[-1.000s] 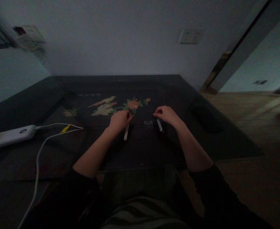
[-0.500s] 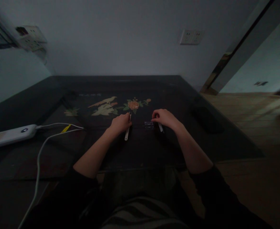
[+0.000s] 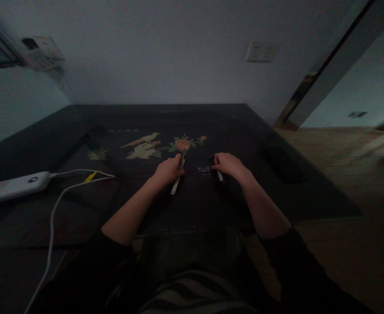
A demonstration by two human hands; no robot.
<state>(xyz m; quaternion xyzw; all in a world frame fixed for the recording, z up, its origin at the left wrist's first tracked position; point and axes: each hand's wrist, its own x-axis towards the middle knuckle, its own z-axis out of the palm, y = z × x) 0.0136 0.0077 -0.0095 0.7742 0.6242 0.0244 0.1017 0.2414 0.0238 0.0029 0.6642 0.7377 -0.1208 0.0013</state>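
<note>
In the dim head view both my hands rest on a dark table (image 3: 211, 205) with a flower picture in its top. My left hand (image 3: 168, 171) is closed around a thin pale stick-like tool (image 3: 176, 186) whose lower end points toward me. My right hand (image 3: 228, 165) grips a second pale tool (image 3: 220, 175) and touches a small dark object at its fingertips. A small clear ribbed piece (image 3: 204, 171) lies on the table between the two hands, close to my right fingers.
A white power bank (image 3: 13, 186) lies at the left with white cables (image 3: 52, 218) running off toward me. A dark flat object (image 3: 285, 163) sits right of my hands. A wall socket (image 3: 261, 51) is behind; wooden floor lies to the right.
My left hand has turned its tool so the handle slants more to the right. My right hand slid slightly toward the clear piece and closed over its tool.
</note>
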